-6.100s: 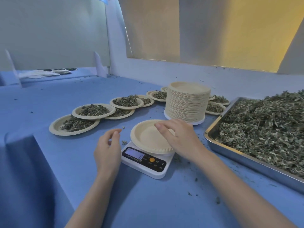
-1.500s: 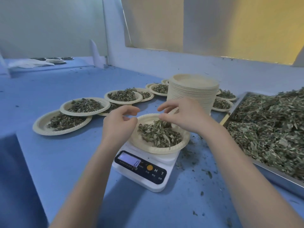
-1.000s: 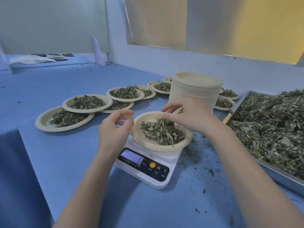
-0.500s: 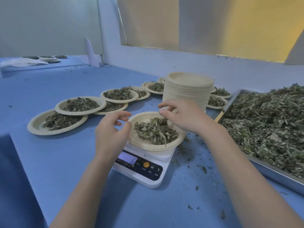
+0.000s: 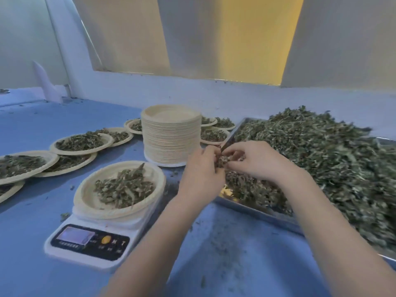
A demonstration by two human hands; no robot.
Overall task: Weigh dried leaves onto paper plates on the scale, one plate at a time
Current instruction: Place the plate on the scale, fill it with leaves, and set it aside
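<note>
A white digital scale (image 5: 92,243) stands at the lower left with a paper plate (image 5: 85,196) on it, and a small heap of dried leaves (image 5: 124,187) lies in that plate. To its right, both hands meet over the near left corner of the metal tray (image 5: 252,211), which is piled with dried leaves (image 5: 321,159). My left hand (image 5: 203,170) and my right hand (image 5: 255,161) each pinch a small bunch of dried leaves between their fingertips, just above the pile.
A tall stack of empty paper plates (image 5: 171,136) stands behind the scale. Several filled plates (image 5: 81,142) lie in a row to the left, and more filled plates (image 5: 214,133) sit behind the stack. Leaf crumbs litter the blue table (image 5: 225,254). A wall runs close behind.
Both hands have left the plate on the scale and moved right to the tray, where they now pinch leaves. The view has swung right.
</note>
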